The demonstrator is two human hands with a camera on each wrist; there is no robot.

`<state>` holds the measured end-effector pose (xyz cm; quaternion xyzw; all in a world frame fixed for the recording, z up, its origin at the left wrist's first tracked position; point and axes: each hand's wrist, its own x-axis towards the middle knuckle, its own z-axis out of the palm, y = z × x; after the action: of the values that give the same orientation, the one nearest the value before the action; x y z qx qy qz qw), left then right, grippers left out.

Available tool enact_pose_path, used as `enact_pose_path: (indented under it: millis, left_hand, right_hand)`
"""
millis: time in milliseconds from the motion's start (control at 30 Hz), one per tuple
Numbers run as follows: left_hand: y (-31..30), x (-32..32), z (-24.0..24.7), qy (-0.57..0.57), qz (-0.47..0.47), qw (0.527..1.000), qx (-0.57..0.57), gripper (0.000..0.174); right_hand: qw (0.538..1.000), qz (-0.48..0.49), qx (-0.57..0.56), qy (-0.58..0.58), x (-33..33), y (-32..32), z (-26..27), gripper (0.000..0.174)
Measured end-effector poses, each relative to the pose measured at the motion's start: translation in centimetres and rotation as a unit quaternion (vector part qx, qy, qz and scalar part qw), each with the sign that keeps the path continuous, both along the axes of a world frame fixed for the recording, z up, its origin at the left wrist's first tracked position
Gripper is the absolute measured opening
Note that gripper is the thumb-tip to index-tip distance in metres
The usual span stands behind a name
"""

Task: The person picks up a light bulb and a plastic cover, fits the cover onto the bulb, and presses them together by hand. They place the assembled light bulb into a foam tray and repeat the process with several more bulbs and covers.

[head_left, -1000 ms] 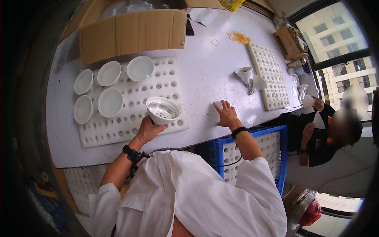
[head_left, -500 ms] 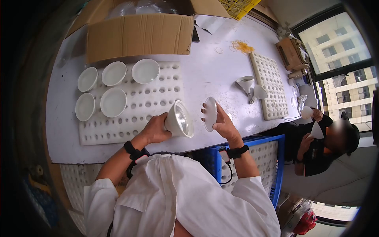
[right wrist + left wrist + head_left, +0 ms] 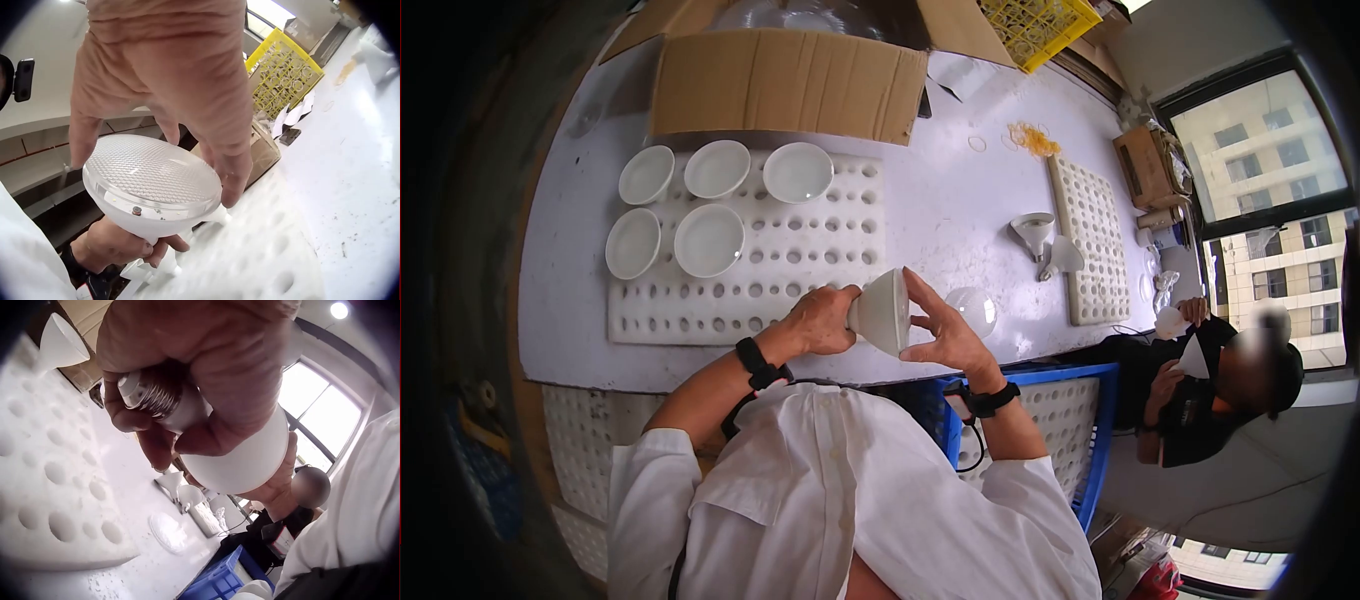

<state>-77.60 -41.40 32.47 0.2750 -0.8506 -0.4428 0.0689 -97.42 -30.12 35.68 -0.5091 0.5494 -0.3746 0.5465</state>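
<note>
My left hand (image 3: 822, 322) grips a white reflector lamp housing (image 3: 880, 315) by its neck. In the left wrist view its metal screw base (image 3: 153, 399) pokes out between the curled fingers. A clear, dimpled lens cover (image 3: 153, 169) lies over the housing's wide mouth, with small parts showing through near the rim. My right hand (image 3: 945, 335) spans this cover, thumb on one side of the rim and fingers on the other. The housing lies tilted on its side, mouth toward the right hand. Another clear cover (image 3: 973, 310) rests on the table just beyond the right hand.
Several white lamps (image 3: 710, 241) stand in a white foam holder (image 3: 800, 300) at left, below a cardboard box (image 3: 790, 85). Two loose lamp pieces (image 3: 1034, 232) lie beside a second foam board (image 3: 1092, 250). A blue crate (image 3: 1105, 420) adjoins the table; another person (image 3: 1190, 400) sits at right.
My right hand picked up a clear cover from the table and brought it left onto the housing's mouth. My left hand turned the housing from mouth-up to sideways, facing right.
</note>
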Motion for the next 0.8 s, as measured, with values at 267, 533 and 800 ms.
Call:
enact_pose_path:
  millis: [267, 533, 800]
  left_hand:
    - [-0.2, 0.2, 0.2, 0.01, 0.015, 0.999, 0.044, 0.039]
    - [-0.6, -0.3, 1.7, -0.003, 0.014, 0.991, 0.131, 0.044]
    - [-1.0, -0.9, 3.2, 0.024, -0.044, 0.981, 0.19, 0.086]
  right_hand:
    - [0.999, -0.004, -0.024, -0.021, 0.7, 0.1, -1.6, 0.109]
    - [0.996, -0.014, -0.079, 0.048, 2.4, 0.2, -1.3, 0.105]
    - [0.988, -0.051, -0.139, 0.041, 3.4, 0.5, -2.4, 0.099]
